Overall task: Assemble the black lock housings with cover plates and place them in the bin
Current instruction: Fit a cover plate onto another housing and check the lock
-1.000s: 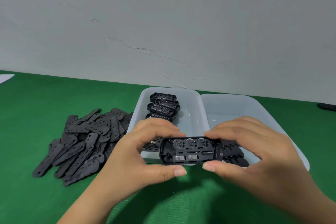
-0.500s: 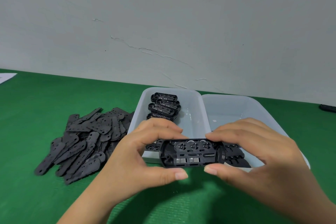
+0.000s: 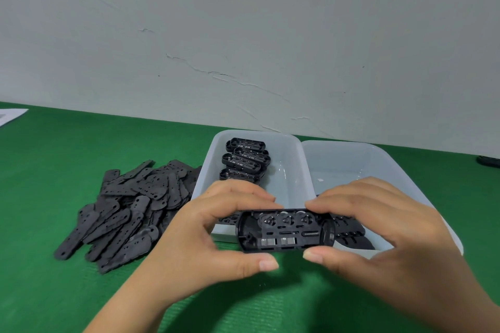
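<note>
A green mat (image 3: 48, 197) covers the work surface beneath a pale wall (image 3: 243, 35) marked by a thin crack (image 3: 230, 80). A white sheet of paper (image 3: 10, 115) lies at the far left edge, a small dark object (image 3: 489, 161) at the far right.

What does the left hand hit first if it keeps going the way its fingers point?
The left hand points right, along the lock housing it grips; next in line are the right hand's fingertips, though depth is unclear.

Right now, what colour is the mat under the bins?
Green mat, seen best in the head view.
</note>
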